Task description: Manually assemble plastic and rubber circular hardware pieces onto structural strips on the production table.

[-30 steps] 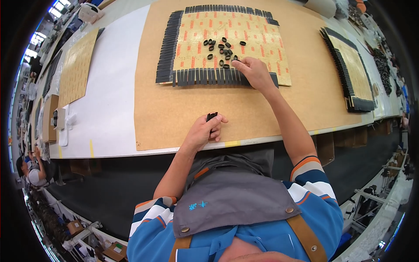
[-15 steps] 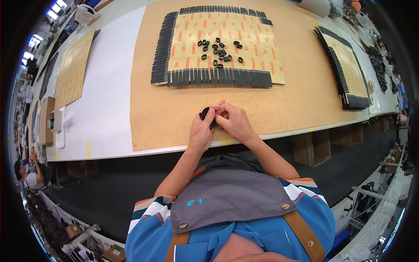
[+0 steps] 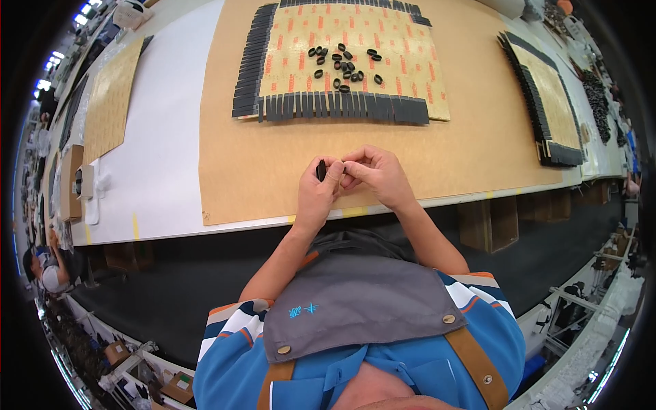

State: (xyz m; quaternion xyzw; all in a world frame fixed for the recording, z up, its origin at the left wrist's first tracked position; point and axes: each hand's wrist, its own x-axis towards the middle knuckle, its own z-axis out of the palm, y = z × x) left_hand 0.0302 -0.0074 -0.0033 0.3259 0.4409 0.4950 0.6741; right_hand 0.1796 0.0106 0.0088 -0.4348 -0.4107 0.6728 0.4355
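Note:
Above the table's near edge my two hands meet at the fingertips. A short black strip (image 3: pixel 321 171) stands up out of my left hand (image 3: pixel 314 198), whose fingers are closed around its lower part. My right hand (image 3: pixel 384 179) is closed in a pinch against the left fingertips; a small dark bit shows there, too little to name. Beyond them lies a yellowish sheet (image 3: pixel 410 68) with red print, and dark grey strips (image 3: pixel 328 106) lie side by side along its left, near and far edges. Several small black oval loops (image 3: pixel 347 75) are scattered over its middle.
Brown paper (image 3: pixel 260 178) covers the middle of the white table (image 3: pixel 164 150). Another strip-edged stack (image 3: pixel 547 102) lies at right, a plain yellowish sheet (image 3: pixel 113 102) at left. A cardboard box (image 3: pixel 72 181) stands at the left edge. Another person (image 3: pixel 51 270) is at far left.
My right hand has shifted slightly right, and its fingertips have opened a little gap from the left palm. The black strip now points more upright. The view has tilted slightly, moving the sheet upward.

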